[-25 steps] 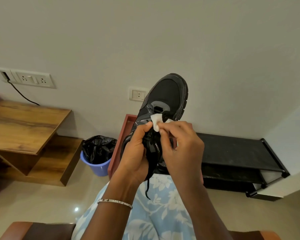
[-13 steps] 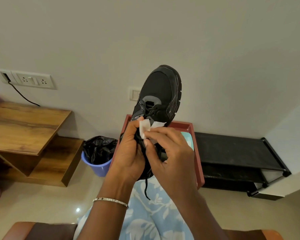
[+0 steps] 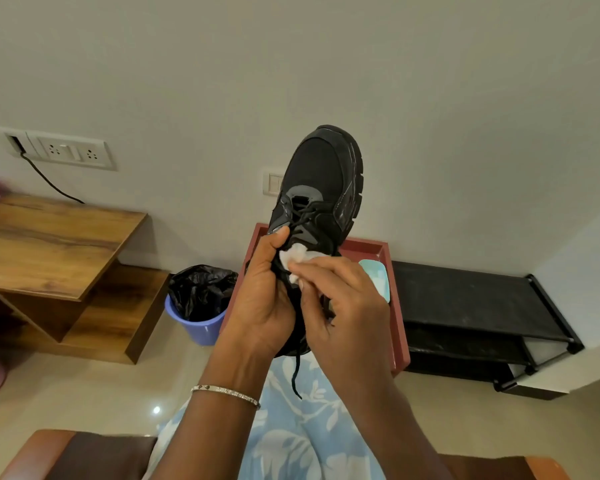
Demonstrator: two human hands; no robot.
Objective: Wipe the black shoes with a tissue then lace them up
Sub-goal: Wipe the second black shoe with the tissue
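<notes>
A black shoe [image 3: 323,178] is held up in front of me, toe pointing away and up. My left hand [image 3: 262,299] grips its left side at the lacing, thumb up on the eyelets. My right hand [image 3: 343,303] pinches a crumpled white tissue [image 3: 297,258] against the tongue and laces. A loose black lace end [image 3: 296,375] hangs down below my hands over my lap. The shoe's heel is hidden behind my hands.
A red-brown tray [image 3: 392,306] holding a pale blue packet [image 3: 374,277] lies behind the shoe. A black low rack [image 3: 465,299] stands at the right, a blue bin with a black bag [image 3: 201,306] and a wooden desk [image 3: 49,237] at the left. Wall close ahead.
The tissue has slid down the shoe from near the toe end of the lacing toward the tongue. The shoe first shifted left and up, then settled back slightly.
</notes>
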